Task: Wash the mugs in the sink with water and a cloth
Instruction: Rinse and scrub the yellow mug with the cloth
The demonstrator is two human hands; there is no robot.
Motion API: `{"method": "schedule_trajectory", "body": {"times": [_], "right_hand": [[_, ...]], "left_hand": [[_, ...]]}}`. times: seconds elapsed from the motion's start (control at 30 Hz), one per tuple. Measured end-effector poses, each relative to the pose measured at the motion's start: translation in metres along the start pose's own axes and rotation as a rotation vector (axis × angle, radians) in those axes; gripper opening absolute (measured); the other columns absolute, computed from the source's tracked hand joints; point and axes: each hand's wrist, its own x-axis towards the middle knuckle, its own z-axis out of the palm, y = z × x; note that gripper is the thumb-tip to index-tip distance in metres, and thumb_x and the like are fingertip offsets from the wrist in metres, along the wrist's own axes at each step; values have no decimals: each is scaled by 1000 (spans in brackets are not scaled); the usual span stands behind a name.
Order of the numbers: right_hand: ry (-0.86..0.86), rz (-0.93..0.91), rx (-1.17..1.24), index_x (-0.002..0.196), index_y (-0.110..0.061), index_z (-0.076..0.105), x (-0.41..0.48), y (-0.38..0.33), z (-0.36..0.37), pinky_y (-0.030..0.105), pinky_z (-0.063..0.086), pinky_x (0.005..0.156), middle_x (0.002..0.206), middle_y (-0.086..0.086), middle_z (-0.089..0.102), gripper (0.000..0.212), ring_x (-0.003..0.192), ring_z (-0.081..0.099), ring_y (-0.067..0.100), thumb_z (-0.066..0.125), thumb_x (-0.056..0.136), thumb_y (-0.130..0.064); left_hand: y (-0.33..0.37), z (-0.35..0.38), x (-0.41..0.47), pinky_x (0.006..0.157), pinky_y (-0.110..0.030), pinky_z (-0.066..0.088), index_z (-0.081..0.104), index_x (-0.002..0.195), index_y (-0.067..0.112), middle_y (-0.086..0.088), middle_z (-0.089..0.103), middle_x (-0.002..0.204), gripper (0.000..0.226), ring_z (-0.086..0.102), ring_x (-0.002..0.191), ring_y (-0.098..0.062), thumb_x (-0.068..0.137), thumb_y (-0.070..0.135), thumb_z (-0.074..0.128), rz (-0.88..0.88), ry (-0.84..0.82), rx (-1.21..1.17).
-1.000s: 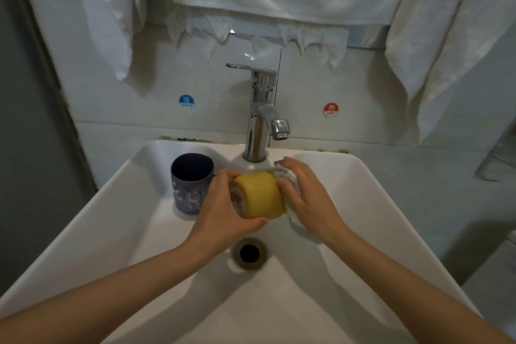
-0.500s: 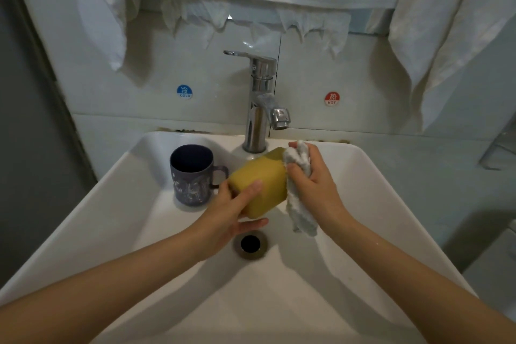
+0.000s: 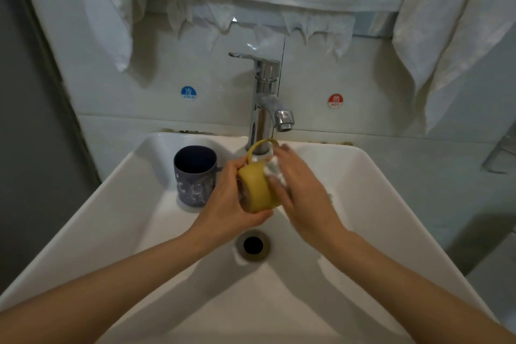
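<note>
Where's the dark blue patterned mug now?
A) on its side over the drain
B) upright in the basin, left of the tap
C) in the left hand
B: the dark blue patterned mug stands upright in the white sink; the left hand grips the yellow mug.

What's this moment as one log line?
left hand: grips yellow mug | right hand: presses cloth on it | blue mug: upright in sink

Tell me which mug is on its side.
The yellow mug, gripped sideways in the left hand with its handle up; the blue mug stands upright in the sink.
</note>
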Motion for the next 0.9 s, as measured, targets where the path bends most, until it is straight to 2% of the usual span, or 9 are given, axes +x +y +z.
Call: {"method": "schedule_trajectory", "body": {"times": [0.07,0.13,0.2,0.27,0.4,0.5,0.67,0.8,0.9], "right_hand": [[-25,-213,-45,129,-8,53,-6,-12,11,25,24,112,135,13,52,42,130,40,16,45,90,-21],[-31,-290,-58,118,-1,61,-6,-15,15,23,36,102,122,16,59,36,115,50,22,52,86,-15],[13,-235,-69,110,-1,63,0,-7,10,21,39,92,113,17,59,33,105,51,22,51,84,-18],[122,-87,-35,104,0,64,4,10,1,21,37,87,107,17,58,33,100,46,19,48,82,-19],[185,97,-101,103,0,65,9,35,-13,35,45,80,105,15,57,26,97,41,13,54,83,-13],[165,-79,-169,97,-2,66,7,18,-8,37,49,75,100,13,62,25,95,44,18,52,80,-15],[-10,-290,-122,105,-9,67,2,-9,2,26,43,87,107,8,66,32,101,56,21,48,83,-23],[-2,-63,-61,107,-10,66,8,19,-5,31,41,85,106,7,65,39,100,54,22,43,87,-34],[72,167,41,115,-11,62,12,35,-16,22,34,87,114,6,54,33,105,46,17,44,95,-31]], "left_hand": [[-3,2,1,85,-16,48,33,128,24,10,47,123,83,52,112,-5,64,15,84,-3,-5,-11],[0,2,1,83,-15,48,35,129,23,9,50,122,81,54,111,-6,63,17,83,-24,1,-44],[3,2,1,82,-19,51,34,122,32,12,50,117,79,55,106,-2,61,28,84,-20,27,-112],[8,0,1,80,-20,51,30,119,35,21,43,114,79,52,103,-1,64,24,84,-41,60,-133],[10,-2,-3,75,-10,46,21,122,37,25,31,114,82,43,102,8,68,24,81,-22,24,-39],[8,1,-5,77,-6,44,26,123,33,23,37,116,81,44,104,11,66,23,82,31,0,-31],[0,8,-6,82,-10,46,36,124,21,17,47,116,77,50,108,5,63,23,84,95,-9,-25],[0,6,-6,81,-7,44,30,127,28,22,40,120,83,44,109,12,64,23,83,79,6,5],[4,3,-6,82,-7,44,23,126,36,29,31,121,86,36,111,18,65,24,83,77,23,42]]}}
